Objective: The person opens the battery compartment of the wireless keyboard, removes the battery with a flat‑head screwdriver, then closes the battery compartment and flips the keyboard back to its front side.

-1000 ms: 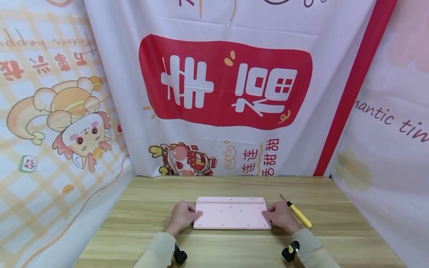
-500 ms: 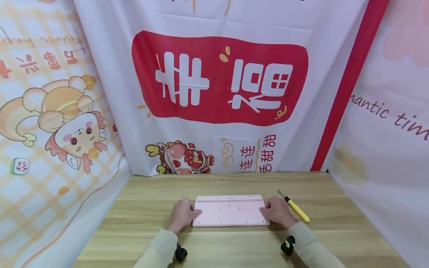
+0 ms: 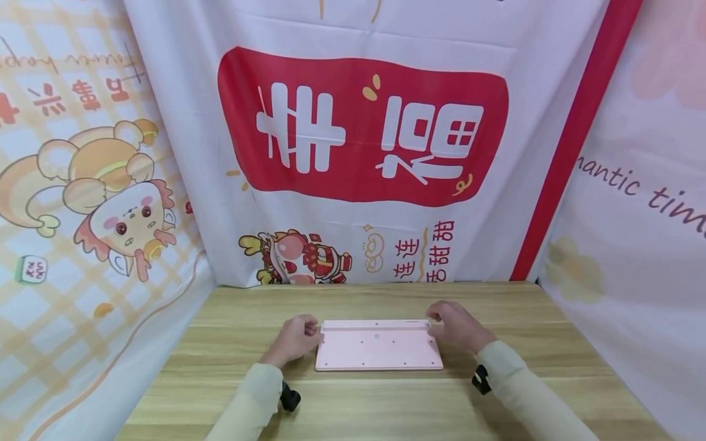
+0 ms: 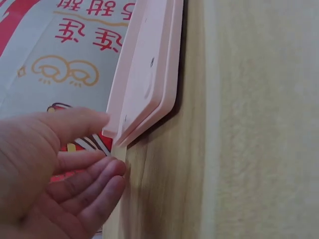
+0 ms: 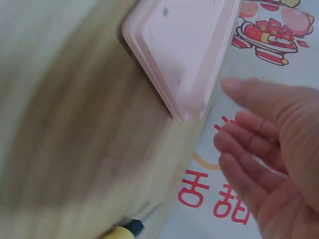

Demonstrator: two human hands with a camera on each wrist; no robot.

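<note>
A flat pink keyboard (image 3: 380, 352) lies underside up on the wooden table, its small dark screws showing on the panel. At its left end is my left hand (image 3: 295, 338), fingers loosely bent and holding nothing; in the left wrist view the thumb is close to the raised back edge (image 4: 117, 112), and contact cannot be told. My right hand (image 3: 458, 326) hovers by the far right corner, thumb and fingers apart in the right wrist view. A screwdriver with a yellow handle (image 5: 120, 233) lies right of the keyboard; my right arm hides it in the head view.
The wood-grain table (image 3: 364, 407) runs back to a white printed cloth (image 3: 358, 245) with red lettering. Printed cloths also hang along the left (image 3: 99, 331) and right (image 3: 634, 294) sides. Dark camera mounts sit on both wrists.
Both hands have let go of the keyboard's ends and moved up towards its far corners. The right forearm now covers the screwdriver in the head view. The keyboard lies about where it was.
</note>
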